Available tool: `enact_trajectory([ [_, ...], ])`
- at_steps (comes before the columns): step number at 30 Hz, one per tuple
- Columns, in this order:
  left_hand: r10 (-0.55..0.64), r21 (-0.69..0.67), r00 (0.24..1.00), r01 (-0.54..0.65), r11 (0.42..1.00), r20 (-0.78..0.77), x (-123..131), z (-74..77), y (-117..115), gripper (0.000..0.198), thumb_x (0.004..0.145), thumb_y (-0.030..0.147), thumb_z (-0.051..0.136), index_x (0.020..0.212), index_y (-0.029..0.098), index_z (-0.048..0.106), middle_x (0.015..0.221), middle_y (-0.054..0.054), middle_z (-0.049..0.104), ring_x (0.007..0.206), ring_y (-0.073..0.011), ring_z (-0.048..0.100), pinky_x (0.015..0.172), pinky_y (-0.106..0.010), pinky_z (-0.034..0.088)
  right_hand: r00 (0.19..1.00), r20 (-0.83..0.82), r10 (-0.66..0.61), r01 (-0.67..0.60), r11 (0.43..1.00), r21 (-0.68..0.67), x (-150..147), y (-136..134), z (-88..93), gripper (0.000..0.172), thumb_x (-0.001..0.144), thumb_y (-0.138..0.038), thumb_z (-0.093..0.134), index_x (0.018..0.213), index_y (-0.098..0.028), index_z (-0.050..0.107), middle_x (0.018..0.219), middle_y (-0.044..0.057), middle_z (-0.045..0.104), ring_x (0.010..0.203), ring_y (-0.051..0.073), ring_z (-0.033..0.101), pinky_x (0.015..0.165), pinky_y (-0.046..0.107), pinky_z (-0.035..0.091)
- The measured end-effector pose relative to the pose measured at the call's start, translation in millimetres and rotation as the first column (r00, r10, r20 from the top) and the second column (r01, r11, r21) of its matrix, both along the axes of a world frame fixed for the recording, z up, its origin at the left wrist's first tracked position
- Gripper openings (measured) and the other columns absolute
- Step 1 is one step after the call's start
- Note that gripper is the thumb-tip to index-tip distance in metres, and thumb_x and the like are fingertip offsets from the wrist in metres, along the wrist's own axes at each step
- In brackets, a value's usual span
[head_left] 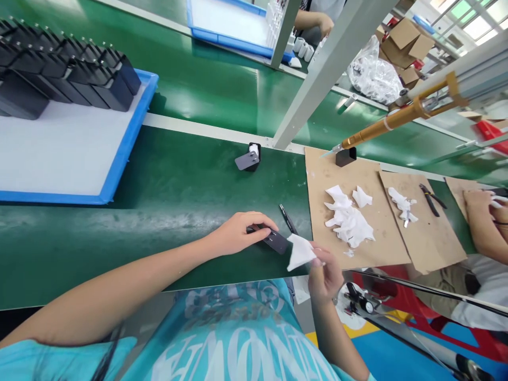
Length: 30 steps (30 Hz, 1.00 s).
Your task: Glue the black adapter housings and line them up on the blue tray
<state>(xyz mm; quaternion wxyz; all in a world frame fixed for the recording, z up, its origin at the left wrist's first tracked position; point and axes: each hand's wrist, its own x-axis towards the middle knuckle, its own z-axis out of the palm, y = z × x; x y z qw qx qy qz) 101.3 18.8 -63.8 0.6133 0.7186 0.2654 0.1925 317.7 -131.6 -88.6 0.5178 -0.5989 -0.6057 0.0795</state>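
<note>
Near the table's front edge my left hand [242, 233] is closed on a flat dark plate [277, 242] with small pins on its face. To the right of the plate my right hand [326, 272] pinches a white cloth [300, 252], which hangs beside the plate's right end. A black pen-like tool [288, 218] lies on the green table just behind the cloth. Farther back stands a small black box [254, 156] with white material inside and a grey plate leaning on it.
Blue-edged tray [107, 180] with black boxes [115, 87] at left. Cardboard [369, 254] at right bears crumpled white cloths [351, 222], another black box [346, 157] and an orange hanging tool [381, 126]. Pliers [431, 200] lie beyond. A metal post [317, 79] rises behind; other people's hands show right and top.
</note>
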Motion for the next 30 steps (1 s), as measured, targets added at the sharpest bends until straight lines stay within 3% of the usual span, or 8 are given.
enact_trajectory([
  [5, 0.056, -0.174, 0.998, -0.051, 0.983, 0.025, 5, -1.7, -5, 0.019, 0.087, 0.026, 0.054, 0.100, 0.020, 0.067, 0.098, -0.002, 0.071, 0.088, -0.0166, 0.065, 0.080, -0.028, 0.052, 0.928, 0.284, 0.239, -0.227, 0.971, -0.077, -25, 26, 12.9, 0.035, 0.084, -0.013, 0.063, 0.117, -0.023, 0.064, 0.115, 0.013, 0.070, 0.103, 0.025, 0.071, 0.082, 0.039, 0.062],
  [9, 0.110, -0.296, 0.991, -0.085, 0.951, 0.069, 9, -10.2, -8, 0.021, 0.085, 0.026, 0.058, 0.104, 0.019, 0.063, 0.099, -0.004, 0.067, 0.088, -0.0162, 0.063, 0.079, -0.028, 0.051, 0.850, 0.408, 0.332, -0.314, 0.943, -0.114, -35, 41, 11.9, 0.044, 0.082, -0.010, 0.066, 0.123, -0.022, 0.058, 0.118, 0.015, 0.070, 0.112, 0.026, 0.067, 0.090, 0.041, 0.061],
  [16, 0.091, -0.372, 0.990, -0.044, 0.927, 0.109, 7, -12.0, -3, 0.029, 0.087, 0.033, 0.059, 0.113, 0.020, 0.060, 0.105, -0.006, 0.064, 0.091, -0.0165, 0.062, 0.080, -0.031, 0.050, 0.868, 0.439, 0.232, -0.248, 0.969, -0.021, -33, 37, 8.8, 0.042, 0.082, -0.012, 0.068, 0.121, -0.023, 0.058, 0.118, 0.014, 0.071, 0.102, 0.023, 0.072, 0.080, 0.034, 0.064],
  [20, 0.255, -0.393, 0.956, -0.180, 0.902, 0.147, 2, -9.1, 10, 0.032, 0.088, 0.043, 0.058, 0.108, 0.018, 0.060, 0.110, -0.008, 0.066, 0.099, -0.0191, 0.061, 0.086, -0.034, 0.049, 0.919, 0.381, 0.099, -0.145, 0.985, 0.094, -32, 29, 17.1, 0.050, 0.077, -0.011, 0.075, 0.122, -0.026, 0.058, 0.118, 0.012, 0.072, 0.101, 0.024, 0.073, 0.079, 0.033, 0.064],
  [24, 0.330, -0.419, 0.939, -0.261, 0.870, 0.099, -1, -9.0, 18, 0.037, 0.085, 0.048, 0.060, 0.105, 0.017, 0.059, 0.106, -0.008, 0.067, 0.091, -0.0185, 0.062, 0.079, -0.034, 0.049, 0.903, 0.347, 0.253, -0.240, 0.967, -0.082, -31, 29, 17.0, 0.039, 0.082, -0.010, 0.068, 0.118, -0.024, 0.059, 0.118, 0.013, 0.071, 0.103, 0.022, 0.072, 0.082, 0.033, 0.063],
  [28, 0.305, -0.392, 0.948, -0.247, 0.886, 0.094, -1, -11.3, 18, 0.036, 0.085, 0.050, 0.060, 0.104, 0.019, 0.060, 0.105, -0.007, 0.068, 0.089, -0.0185, 0.062, 0.077, -0.034, 0.048, 0.945, 0.298, 0.134, -0.146, 0.989, 0.017, -32, 28, 16.7, 0.038, 0.080, -0.012, 0.071, 0.115, -0.024, 0.061, 0.119, 0.013, 0.071, 0.103, 0.024, 0.073, 0.080, 0.034, 0.063],
  [30, 0.298, -0.382, 0.950, -0.242, 0.892, 0.092, -1, -13.2, 18, 0.037, 0.085, 0.050, 0.059, 0.104, 0.019, 0.060, 0.104, -0.007, 0.068, 0.087, -0.0181, 0.062, 0.077, -0.033, 0.049, 0.936, 0.292, 0.194, -0.188, 0.981, -0.050, -32, 28, 16.4, 0.034, 0.083, -0.012, 0.068, 0.114, -0.024, 0.061, 0.118, 0.013, 0.071, 0.103, 0.023, 0.073, 0.080, 0.033, 0.063],
])
